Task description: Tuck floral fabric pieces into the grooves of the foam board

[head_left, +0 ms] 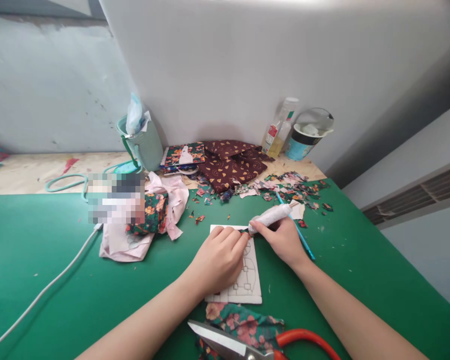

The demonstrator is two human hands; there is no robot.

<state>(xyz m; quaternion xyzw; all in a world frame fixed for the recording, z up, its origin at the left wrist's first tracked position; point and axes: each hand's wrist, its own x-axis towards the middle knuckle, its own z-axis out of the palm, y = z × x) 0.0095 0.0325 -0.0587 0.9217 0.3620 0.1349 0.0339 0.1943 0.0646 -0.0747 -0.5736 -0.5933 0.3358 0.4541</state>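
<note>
line-drawn panel point(252, 280), mostly bare where visible, seemingly early; right hand point(288, 242) gripping white tube point(270, 217); left hand point(222, 256), grip unclear.

The white panel point(252, 280) looks matt — the scissor blades point(218, 338), smooth metal.

Drawn panel point(251, 276) partly hidden by left hand point(223, 257), scissors point(243, 351) cut off below

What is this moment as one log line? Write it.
left hand: on patterned white panel | right hand: gripping white tool, tip beside left hand | foreground: red-handled scissors over floral cloth
</note>
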